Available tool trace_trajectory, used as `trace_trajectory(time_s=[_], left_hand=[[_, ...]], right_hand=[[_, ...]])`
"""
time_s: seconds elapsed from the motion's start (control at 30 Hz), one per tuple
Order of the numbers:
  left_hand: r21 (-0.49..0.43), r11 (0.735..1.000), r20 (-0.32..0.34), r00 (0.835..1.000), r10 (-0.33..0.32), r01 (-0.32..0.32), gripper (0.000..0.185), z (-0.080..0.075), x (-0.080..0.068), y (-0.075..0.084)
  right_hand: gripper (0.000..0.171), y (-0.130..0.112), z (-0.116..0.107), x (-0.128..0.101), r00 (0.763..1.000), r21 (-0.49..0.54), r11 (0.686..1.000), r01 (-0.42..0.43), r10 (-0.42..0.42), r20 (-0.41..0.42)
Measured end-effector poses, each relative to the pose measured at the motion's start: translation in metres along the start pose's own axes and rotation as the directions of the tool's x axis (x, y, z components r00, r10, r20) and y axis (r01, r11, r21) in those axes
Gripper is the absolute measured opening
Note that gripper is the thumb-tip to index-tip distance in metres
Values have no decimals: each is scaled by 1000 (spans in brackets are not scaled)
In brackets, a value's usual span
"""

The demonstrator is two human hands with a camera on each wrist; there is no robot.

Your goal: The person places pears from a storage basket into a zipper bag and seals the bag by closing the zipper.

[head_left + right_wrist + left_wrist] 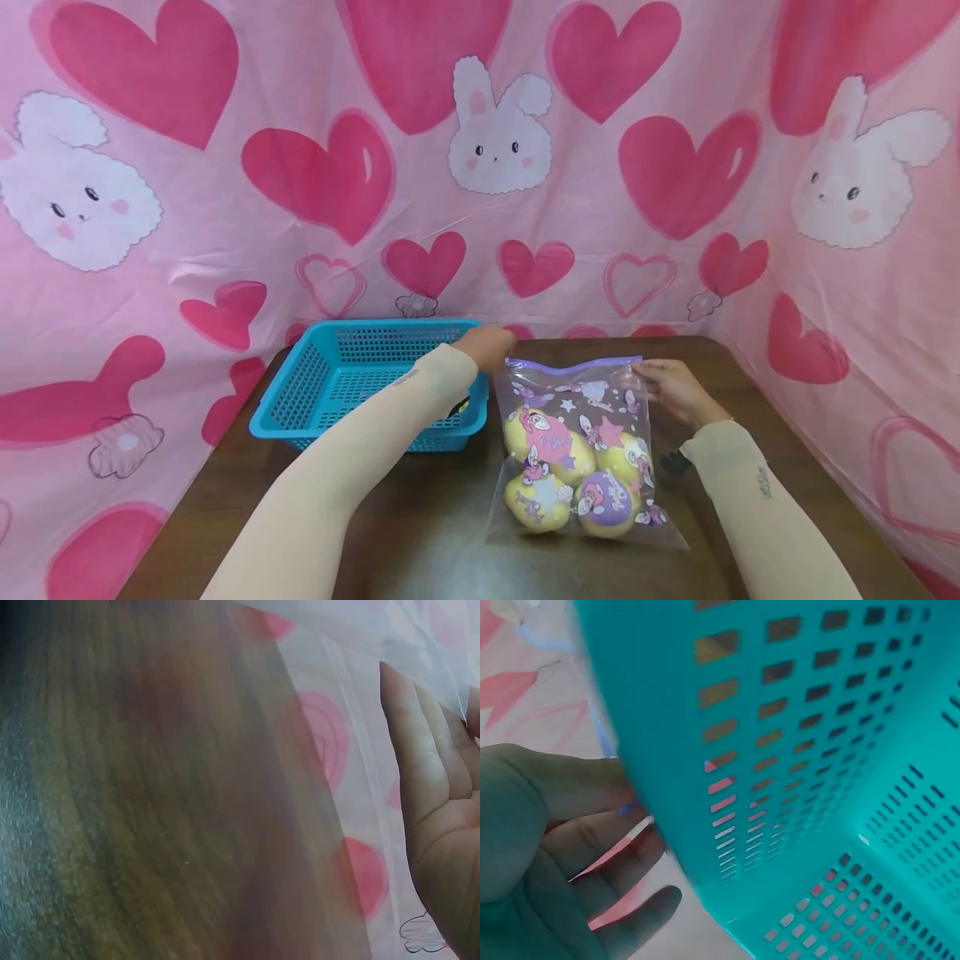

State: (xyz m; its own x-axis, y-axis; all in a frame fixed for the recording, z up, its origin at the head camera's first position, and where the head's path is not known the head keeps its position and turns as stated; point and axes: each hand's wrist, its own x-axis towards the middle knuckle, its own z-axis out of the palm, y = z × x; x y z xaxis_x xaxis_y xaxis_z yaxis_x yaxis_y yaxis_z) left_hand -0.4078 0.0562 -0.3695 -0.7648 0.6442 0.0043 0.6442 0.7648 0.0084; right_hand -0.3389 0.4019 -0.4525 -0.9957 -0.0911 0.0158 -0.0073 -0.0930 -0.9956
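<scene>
One clear zip bag [581, 450], thin glossy plastic printed with stars and cartoon figures, purple zip strip along the top edge, stands tilted on the table [420, 533] just right of the basket [352, 375]. Inside the bag: rounded egg-like lumps, I count three yellow and one purple, smooth, packed together at the bottom; exact count is uncertain through the print. Left hand [487, 346] is at the bag's top left corner, right beside the basket's rim; head view shows only the back of the hand, and the left wrist view shows fingers [607, 847] fairly straight against the basket wall [780, 750], so whether it pinches the bag I can't tell. Right hand [678, 387] holds the top right corner of the bag, fingers bent onto the edge; the right wrist view shows the palm [439, 825] with fingers [409, 735] close together against the film. Hands are apart, one at each top corner. One basket: turquoise rigid plastic, rectangular, walls and floor perforated with rows of small slots, at the table's far left. Table is dark brown wood grain, matte. Backdrop [480, 167] is pink sheeting with red hearts and white fluffy rabbits, creased, covering rear and both sides. Both forearms wear cream stretch sleeves [352, 467].
</scene>
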Motion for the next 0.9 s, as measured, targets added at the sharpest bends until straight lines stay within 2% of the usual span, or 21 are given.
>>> trace_trajectory(time_s=[0.1, 0.2, 0.3, 0.37, 0.43, 0.5, 0.57, 0.63, 0.7, 0.77, 0.83, 0.9], left_hand=[[45, 999, 39, 999, 28, -30, 28, -3, -4, 6], [-8, 997, 47, 996, 78, -78, 38, -11, -20, 15], [-80, 984, 20, 987, 161, -159, 46, -20, -44, 30], [-81, 973, -8, 976, 217, -216, 49, -22, -60, 38], [-65, 964, -33, 966, 256, -257, 50, -21, -75, 45], [-36, 959, -54, 959, 279, -282, 53, -18, -88, 49], [-18, 953, -74, 951, 299, -301, 55, -13, -98, 53], [-9, 947, -86, 944, 319, -321, 57, -6, -107, 57], [1, 939, -83, 936, 343, -344, 58, 4, -114, 62], [18, 932, -58, 930, 363, -363, 61, 15, -122, 67], [30, 929, -20, 929, 369, -368, 66, 27, -129, 70], [52, 931, 5, 932, 362, -361, 73, 38, -134, 71]], right_hand=[[21, 4, 1, 0, 1000, -18, 1000, -10, 10, -20], [18, 6, -1, -6, 999, -46, 999, 17, -19, -33], [37, 2, -2, -17, 991, -174, 980, 98, -113, -75], [51, -5, 2, -26, 975, -305, 942, 143, -188, -121], [57, -14, 10, -36, 953, -464, 872, 157, -257, -161], [57, -23, 19, -47, 942, -578, 804, 137, -286, -174], [57, -30, 29, -59, 941, -665, 738, 118, -296, -162], [58, -33, 37, -70, 954, -730, 676, 99, -274, -124], [58, -32, 44, -80, 963, -789, 600, 133, -268, -42], [59, -28, 50, -88, 965, -849, 488, 202, -249, 87], [60, -21, 56, -94, 950, -878, 380, 291, -219, 221], [64, -14, 61, -98, 936, -878, 326, 350, -164, 312]])
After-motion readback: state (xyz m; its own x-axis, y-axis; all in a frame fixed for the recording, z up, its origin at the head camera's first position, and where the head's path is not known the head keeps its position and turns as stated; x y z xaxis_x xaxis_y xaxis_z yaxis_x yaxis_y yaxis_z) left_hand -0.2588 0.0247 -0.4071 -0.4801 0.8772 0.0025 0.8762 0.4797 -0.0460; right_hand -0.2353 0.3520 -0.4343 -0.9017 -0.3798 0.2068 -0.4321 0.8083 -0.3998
